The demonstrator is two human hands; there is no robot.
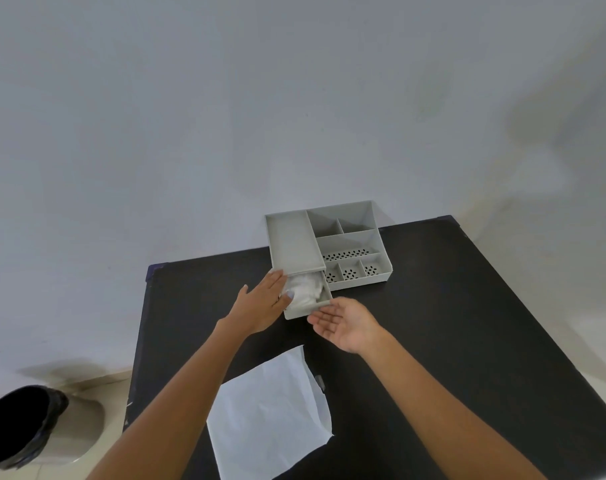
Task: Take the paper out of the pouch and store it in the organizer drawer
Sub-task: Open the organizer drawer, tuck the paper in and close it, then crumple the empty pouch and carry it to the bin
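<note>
A grey organizer (pixel 296 244) stands at the far side of the black table, its drawer (pixel 310 308) pulled out toward me. Crumpled white paper (pixel 306 289) lies inside the drawer. My left hand (pixel 263 303) rests flat at the drawer's left side, its thumb touching the paper. My right hand (pixel 346 323) hovers palm-up just in front of the drawer's front wall, fingers apart and holding nothing. A flat white pouch (pixel 270 410) lies on the table close to me, between my forearms.
The black table (pixel 450 323) stands against a pale wall. The organizer's right part has several open compartments (pixel 350 261), some with perforated floors. A black-lined bin (pixel 17 427) stands on the floor at the lower left.
</note>
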